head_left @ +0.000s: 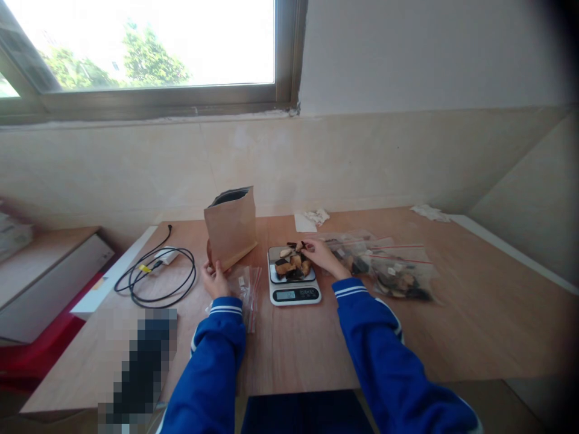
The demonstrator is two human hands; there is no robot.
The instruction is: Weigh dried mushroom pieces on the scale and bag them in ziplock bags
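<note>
My right hand reaches over the back right of a small white kitchen scale. Its fingertips pinch a small dark dried piece above a heap of brown, black and pale dried chunks on the scale's plate. The scale's display is lit, but its digits are too small to read surely. My left hand is closed at the lower left corner of a standing kraft paper bag, whose top gapes open with a dark lining. Flat clear zip bags lie beside my left wrist.
Filled zip bags of dried pieces lie right of the scale, near my right forearm. A coiled black cable with a white plug lies at left, above a blurred-out dark object. Crumpled tissue sits at the table's back edge.
</note>
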